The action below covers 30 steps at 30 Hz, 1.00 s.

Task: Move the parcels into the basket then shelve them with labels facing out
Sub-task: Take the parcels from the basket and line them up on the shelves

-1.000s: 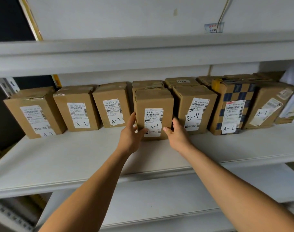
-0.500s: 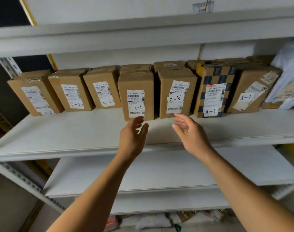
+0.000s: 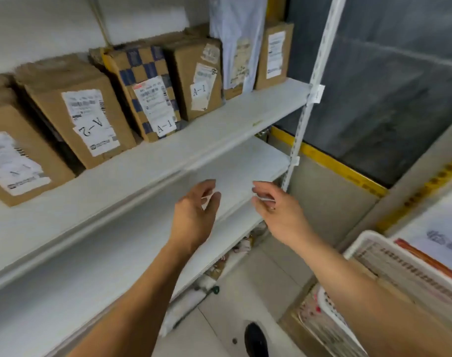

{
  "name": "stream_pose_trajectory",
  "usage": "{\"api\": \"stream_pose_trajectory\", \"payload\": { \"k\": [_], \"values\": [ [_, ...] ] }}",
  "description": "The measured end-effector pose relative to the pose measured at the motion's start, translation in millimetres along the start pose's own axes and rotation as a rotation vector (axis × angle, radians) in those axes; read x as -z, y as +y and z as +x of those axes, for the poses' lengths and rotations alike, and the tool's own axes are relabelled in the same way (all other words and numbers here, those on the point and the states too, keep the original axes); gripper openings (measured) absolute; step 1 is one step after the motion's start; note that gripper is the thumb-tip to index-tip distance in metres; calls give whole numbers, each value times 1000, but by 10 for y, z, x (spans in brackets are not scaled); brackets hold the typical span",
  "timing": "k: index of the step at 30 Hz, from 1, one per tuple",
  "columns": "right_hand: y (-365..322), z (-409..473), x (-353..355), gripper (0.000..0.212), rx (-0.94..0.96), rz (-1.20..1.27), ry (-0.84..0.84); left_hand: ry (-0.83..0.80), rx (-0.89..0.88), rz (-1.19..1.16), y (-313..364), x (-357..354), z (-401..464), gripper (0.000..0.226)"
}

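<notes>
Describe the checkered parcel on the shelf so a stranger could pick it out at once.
Start at the white shelf that carries the row of upright cardboard parcels. Among them, about midway along the visible row, stands the checkered parcel, with an A-2 box on its left and a plain brown A-1 box on its right. It alone has a blue-and-tan checker pattern; its label reads A-1.
</notes>
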State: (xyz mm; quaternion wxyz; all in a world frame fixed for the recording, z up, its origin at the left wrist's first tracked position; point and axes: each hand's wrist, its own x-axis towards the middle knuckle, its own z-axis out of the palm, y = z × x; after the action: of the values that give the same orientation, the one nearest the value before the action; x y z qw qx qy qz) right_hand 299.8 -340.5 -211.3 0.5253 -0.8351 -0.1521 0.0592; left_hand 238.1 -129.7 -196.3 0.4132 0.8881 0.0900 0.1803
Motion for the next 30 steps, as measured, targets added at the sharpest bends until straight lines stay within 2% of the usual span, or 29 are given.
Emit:
{"api": "stream_pose_trajectory", "payload": {
  "k": [6, 10, 14, 17, 23, 30],
  "values": [
    [772, -794, 688, 42, -258, -86, 162, -286, -28, -6, 327, -1077, -292, 29],
    [1307, -1340, 1126, 22, -417, -135, 254, -483, -49, 18, 603, -1787, -504, 38],
    [1816, -1845, 1559, 43, -564, -76, 339, -683, -61, 59, 906, -2562, -755, 43],
    [2273, -2227, 1876, 48, -655, -53, 356, -781, -99, 96, 1131, -3188, -1007, 44],
    [3257, -2800, 2441, 54, -843, 12, 364, -991, -37, 180, 1303, -4434, -1559, 50],
    [4185, -2994, 2516, 63, -1007, 197, 407, -1176, 13, 296, 1133, -5618, -1807, 54]
  ]
}}
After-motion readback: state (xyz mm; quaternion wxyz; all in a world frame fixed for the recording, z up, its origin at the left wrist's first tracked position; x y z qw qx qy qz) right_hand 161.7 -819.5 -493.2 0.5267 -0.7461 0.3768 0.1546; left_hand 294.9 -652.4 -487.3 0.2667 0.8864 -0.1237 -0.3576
